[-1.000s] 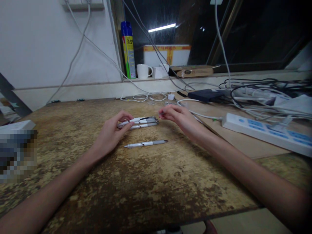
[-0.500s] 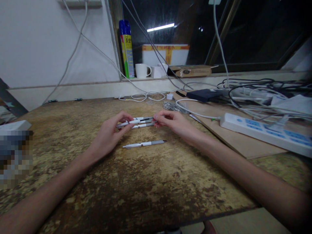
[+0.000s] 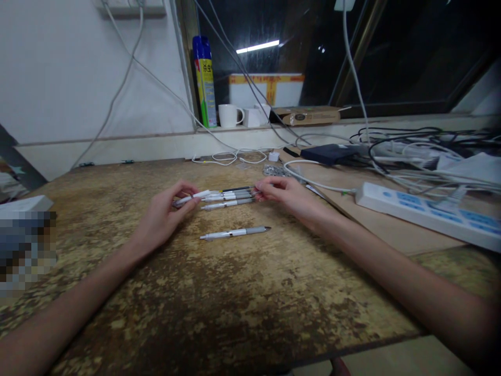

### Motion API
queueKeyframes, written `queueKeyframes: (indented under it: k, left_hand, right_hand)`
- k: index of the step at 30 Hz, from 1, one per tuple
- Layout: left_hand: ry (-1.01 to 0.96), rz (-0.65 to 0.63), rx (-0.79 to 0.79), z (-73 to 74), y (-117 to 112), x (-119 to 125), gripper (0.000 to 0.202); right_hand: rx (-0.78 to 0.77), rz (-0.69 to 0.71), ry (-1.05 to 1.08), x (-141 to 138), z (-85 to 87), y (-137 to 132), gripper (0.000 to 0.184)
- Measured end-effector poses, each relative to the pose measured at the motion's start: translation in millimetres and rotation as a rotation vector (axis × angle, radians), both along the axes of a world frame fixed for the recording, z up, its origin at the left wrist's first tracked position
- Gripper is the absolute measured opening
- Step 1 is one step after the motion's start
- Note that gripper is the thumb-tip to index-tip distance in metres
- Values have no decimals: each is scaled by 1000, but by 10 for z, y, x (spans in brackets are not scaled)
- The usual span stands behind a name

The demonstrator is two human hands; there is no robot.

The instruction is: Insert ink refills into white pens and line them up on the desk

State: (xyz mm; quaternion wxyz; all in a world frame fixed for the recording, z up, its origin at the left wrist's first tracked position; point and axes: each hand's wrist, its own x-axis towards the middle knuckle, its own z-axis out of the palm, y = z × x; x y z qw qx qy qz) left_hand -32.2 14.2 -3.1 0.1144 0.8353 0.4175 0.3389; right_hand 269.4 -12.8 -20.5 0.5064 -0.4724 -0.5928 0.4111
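Observation:
Several white and grey pens lie side by side in a row in the middle of the worn wooden table. My left hand pinches a white pen part at the left end of the row. At the right end, my right hand has its fingertips closed on the tip end of a pen. One more pen lies alone, nearer to me, touched by neither hand.
A white power strip and a tangle of cables fill the right side. On the sill behind stand a spray can, a white mug and a flat box. A small metal bit lies past the pens.
My left hand has drawn leftward with the white pen part, pulling it away from the row. My right hand stayed at the right end, shifting slightly right.

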Motion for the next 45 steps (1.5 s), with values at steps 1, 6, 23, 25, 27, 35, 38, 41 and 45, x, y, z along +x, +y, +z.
queueKeyframes:
  k: [1, 6, 23, 25, 27, 35, 38, 41, 45]
  left_hand:
    - [3, 6, -4, -6, 5, -3, 27]
    - [15, 24, -13, -17, 4, 2, 27]
    - [0, 6, -31, -14, -25, 24, 23]
    - [3, 7, -31, -5, -29, 22, 24]
    - [7, 4, -26, 1, -31, 18, 26]
    - [21, 3, -32, -10, -22, 8, 28]
    - [14, 5, -26, -11, -20, 8, 28]
    - [14, 2, -35, -4, -28, 14, 28]
    - [12, 6, -40, -1, -33, 19, 26]
  right_hand:
    - [-9, -1, 16, 14, -19, 18, 26]
    - [-21, 0, 89, 50, -63, 68, 24]
    - [51, 5, -11, 71, -36, 51, 30]
    - [50, 4, -22, 68, -37, 47, 30]
    - [51, 3, -30, 68, -41, 48, 28]
    - [30, -14, -10, 63, -47, 60, 26]
    - [10, -13, 13, 54, -44, 54, 27]
    - [-1, -8, 35, 53, -50, 60, 27]
    - [-14, 5, 71, 62, -58, 73, 26]
